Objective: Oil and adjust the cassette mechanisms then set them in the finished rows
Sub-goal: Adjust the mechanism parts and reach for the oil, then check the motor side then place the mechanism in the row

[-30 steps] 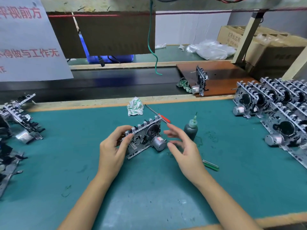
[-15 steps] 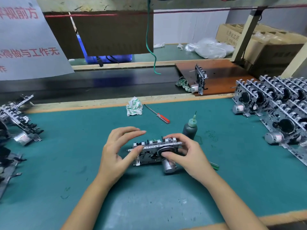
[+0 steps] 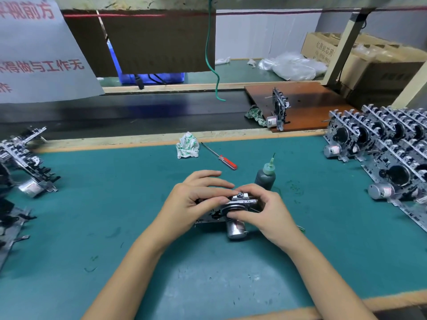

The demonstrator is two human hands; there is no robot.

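Change: both hands have closed in over the cassette mechanism since a second ago, when the left alone held it tilted up and the right hovered open beside it; it now lies low on the mat.
Far left: unfinished mechanisms lie loosely heaped at the mat's edge.
Green mat: covers the bench under everything near.
Left hand: fingers laid across the top left of the cassette mechanism, thumb against its near side, gripping it.
Cassette mechanism: at mat centre between the two hands, its silver motor pointing toward the person.
Right hand: fingers curled over the right end, thumb on the round flywheel, clamped on the mechanism.
Behind the hands: crumpled rag, then red-handled screwdriver, then the dark oil bottle standing upright, just beyond the right hand.
Brown board: one mechanism stands on edge there.
Far right: finished rows of mechanisms stand upright, packed close together.
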